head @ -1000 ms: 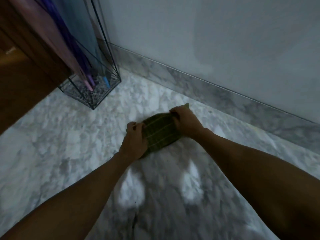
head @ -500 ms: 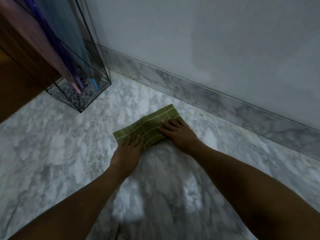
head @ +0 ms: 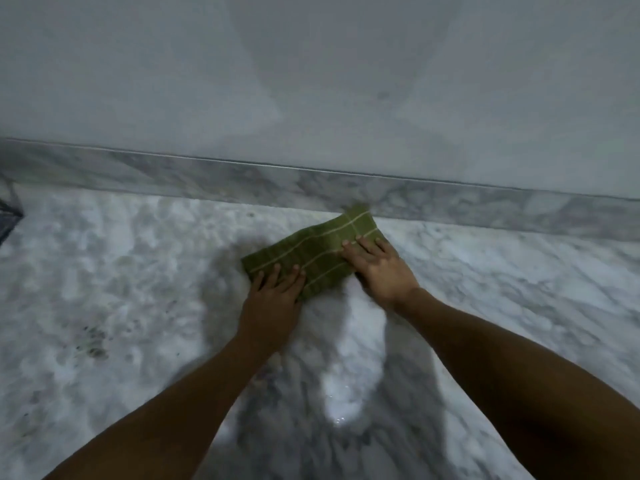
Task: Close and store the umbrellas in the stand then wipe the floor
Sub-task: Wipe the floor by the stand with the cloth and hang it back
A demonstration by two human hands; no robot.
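A green cloth (head: 311, 249) with pale stripes lies folded flat on the marble floor (head: 131, 271), its far corner close to the skirting. My left hand (head: 273, 299) presses flat on the cloth's near left end, fingers spread. Over the cloth's right part my right hand (head: 379, 268) lies flat too, fingers stretched out. Neither hand curls around the cloth. Only a dark corner of the umbrella stand (head: 8, 213) shows at the far left edge; the umbrellas are out of view.
A marble skirting (head: 207, 178) runs along the grey wall (head: 311, 81) just beyond the cloth. Dark specks (head: 91, 341) dot the floor to the left. A small wet glint (head: 337, 417) shows between my forearms.
The cloth went from bunched in both hands to spread flat under my palms, then slid right toward the skirting. The view turned right, so the stand has almost left the frame.
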